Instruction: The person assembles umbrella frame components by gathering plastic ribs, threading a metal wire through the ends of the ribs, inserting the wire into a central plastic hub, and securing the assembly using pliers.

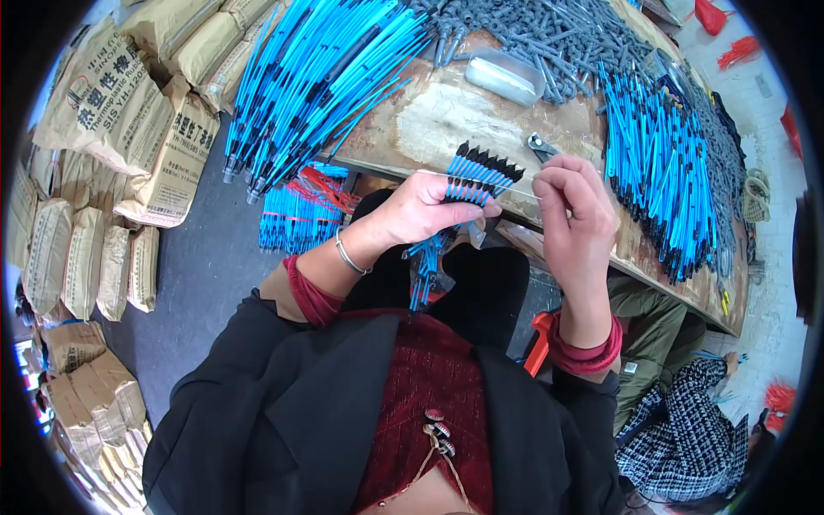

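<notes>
Stacking along left edge: tan paper sacks (112, 120)

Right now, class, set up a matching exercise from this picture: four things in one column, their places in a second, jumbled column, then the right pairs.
Things:
1. left hand
2. right hand
3. paper sacks
4. metal pliers

Places:
A. stacked on the floor at the left
B. lying on the wooden table
C. pinching a thin wire
D. holding a fan of blue, black-tipped pieces

Pairs: 1-D, 2-C, 3-A, 4-B
</notes>
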{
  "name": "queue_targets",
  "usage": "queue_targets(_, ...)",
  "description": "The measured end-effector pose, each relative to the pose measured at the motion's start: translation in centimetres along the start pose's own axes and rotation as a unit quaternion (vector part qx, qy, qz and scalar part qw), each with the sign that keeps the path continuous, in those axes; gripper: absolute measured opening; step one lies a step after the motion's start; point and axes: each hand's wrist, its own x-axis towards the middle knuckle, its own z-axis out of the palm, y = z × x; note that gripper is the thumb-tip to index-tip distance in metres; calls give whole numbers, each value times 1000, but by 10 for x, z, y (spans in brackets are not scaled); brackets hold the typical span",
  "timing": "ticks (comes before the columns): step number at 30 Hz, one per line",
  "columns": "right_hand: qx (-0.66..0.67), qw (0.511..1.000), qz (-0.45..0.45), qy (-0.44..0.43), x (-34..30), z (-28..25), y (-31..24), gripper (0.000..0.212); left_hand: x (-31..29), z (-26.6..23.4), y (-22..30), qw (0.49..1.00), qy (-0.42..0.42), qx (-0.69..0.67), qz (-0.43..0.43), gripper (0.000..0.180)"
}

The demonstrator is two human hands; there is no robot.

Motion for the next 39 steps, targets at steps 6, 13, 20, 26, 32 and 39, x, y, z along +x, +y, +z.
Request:
queue_targets(6,20,999,-31,-13,5,-4,7,9,0,-1,8,1000,-4,-12,-15,18)
queue_targets(13,-21,998,-66,-2,5,-6,6,6,2,-1,5,1000,0,7,-15,18)
queue_targets(20,49,998,-39,-21,3,-5,8,5,1,0,5,1000,4,-10,-18,18)
queue_targets(26,59,998,-28,-5,-1,-2,7,5,1,3,10,999,6,8,-36,15)
queue_targets(32,-4,996,-88,29,1,0,3,6,0,2,5,1000,-6,-17,-19,14)
queue_targets(39,44,998,-42,-10,1,0,-1,13,1,2,9,999,-14,-26,-29,14)
